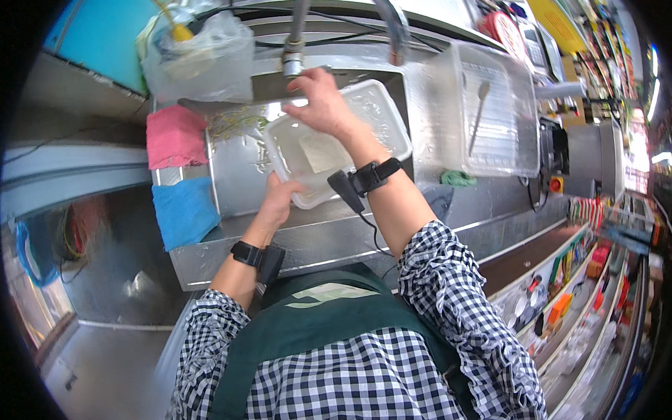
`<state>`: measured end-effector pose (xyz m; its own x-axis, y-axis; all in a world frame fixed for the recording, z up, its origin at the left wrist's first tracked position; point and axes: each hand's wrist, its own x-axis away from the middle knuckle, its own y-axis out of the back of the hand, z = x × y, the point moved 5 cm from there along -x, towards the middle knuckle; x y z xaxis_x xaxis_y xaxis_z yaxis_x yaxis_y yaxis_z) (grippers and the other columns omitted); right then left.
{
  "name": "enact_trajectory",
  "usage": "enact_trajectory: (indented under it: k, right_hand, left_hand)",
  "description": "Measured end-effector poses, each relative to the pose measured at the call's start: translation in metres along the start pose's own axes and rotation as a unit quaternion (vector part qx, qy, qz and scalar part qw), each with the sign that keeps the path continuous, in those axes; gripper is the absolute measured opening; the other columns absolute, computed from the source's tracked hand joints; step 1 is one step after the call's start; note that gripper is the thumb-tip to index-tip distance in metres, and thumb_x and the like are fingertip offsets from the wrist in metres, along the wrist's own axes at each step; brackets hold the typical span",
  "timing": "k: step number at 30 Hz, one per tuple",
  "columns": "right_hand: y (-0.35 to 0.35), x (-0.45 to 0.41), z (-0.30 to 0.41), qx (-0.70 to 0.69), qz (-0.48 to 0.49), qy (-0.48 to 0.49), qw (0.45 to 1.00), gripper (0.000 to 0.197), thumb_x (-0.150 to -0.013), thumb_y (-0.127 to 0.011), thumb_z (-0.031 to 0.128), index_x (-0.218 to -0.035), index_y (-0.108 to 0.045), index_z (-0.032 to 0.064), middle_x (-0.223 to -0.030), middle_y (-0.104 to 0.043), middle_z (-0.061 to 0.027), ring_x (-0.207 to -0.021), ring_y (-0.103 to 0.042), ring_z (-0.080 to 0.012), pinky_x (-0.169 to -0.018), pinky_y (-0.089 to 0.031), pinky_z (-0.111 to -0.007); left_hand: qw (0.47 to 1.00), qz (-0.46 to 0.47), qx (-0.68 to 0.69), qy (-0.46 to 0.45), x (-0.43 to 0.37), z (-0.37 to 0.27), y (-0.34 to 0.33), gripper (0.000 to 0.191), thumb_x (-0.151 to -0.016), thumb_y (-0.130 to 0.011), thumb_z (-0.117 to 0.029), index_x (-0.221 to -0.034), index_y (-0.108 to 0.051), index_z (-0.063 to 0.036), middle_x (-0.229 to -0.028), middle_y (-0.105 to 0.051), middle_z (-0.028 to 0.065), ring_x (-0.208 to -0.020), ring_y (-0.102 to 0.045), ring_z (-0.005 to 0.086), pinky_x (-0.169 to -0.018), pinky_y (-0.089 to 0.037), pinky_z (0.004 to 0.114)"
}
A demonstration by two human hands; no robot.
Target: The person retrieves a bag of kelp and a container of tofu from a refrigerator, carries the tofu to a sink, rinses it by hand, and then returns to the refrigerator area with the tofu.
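Observation:
A white translucent plastic tub (381,109) rests tilted in a stainless steel sink (234,176). Liquid and a pale flat piece (320,152) show inside it. My left hand (279,199) grips the tub's near left edge, thumb over the rim. Above the tub's far side is my right hand (321,102), fingers spread, close to the metal tap (293,61); nothing shows in it. Green plant scraps (236,123) lie in the sink left of the tub. A pink cloth (176,136) and a blue cloth (185,212) lie over the sink's left edge.
Right of the sink stands a clear plastic bin (496,143) with a spoon (478,118) in it. A green scrubbing cloth (457,178) lies near its front edge. A filled plastic bag (208,61) stands at the back left. Shelves of goods (577,296) line the right side.

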<state>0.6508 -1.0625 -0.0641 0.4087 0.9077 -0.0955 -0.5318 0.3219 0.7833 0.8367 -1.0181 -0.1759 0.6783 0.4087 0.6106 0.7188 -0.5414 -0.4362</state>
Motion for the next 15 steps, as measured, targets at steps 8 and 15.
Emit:
enact_trajectory:
  k: [8,15]
  right_hand:
    - [0.100,0.181,-0.003,-0.007,-0.254,-0.067,0.965,0.022,-0.073,-0.068,0.008,-0.094,-0.061,0.0030,-0.103,-0.060,-0.0120,-0.099,-0.055,-0.0297,-0.085,-0.044,-0.038]
    - [0.115,0.369,-0.133,0.051,-0.279,-0.365,0.887,0.026,-0.074,-0.068,0.015,-0.095,-0.060,0.0041,-0.098,-0.059,-0.0120,-0.093,-0.053,-0.0306,-0.086,-0.041,-0.039]
  left_hand:
    - [0.997,0.019,0.024,-0.066,0.023,-0.004,-0.005,0.040,-0.069,-0.055,0.004,-0.109,-0.053,0.0068,-0.098,-0.062,0.0114,-0.087,-0.062,0.0202,-0.075,-0.051,0.030]
    - [0.995,-0.014,-0.001,-0.098,0.066,0.000,-0.016,0.044,-0.067,-0.051,0.006,-0.111,-0.051,0.0076,-0.100,-0.060,0.0110,-0.090,-0.061,0.0198,-0.079,-0.050,0.030]
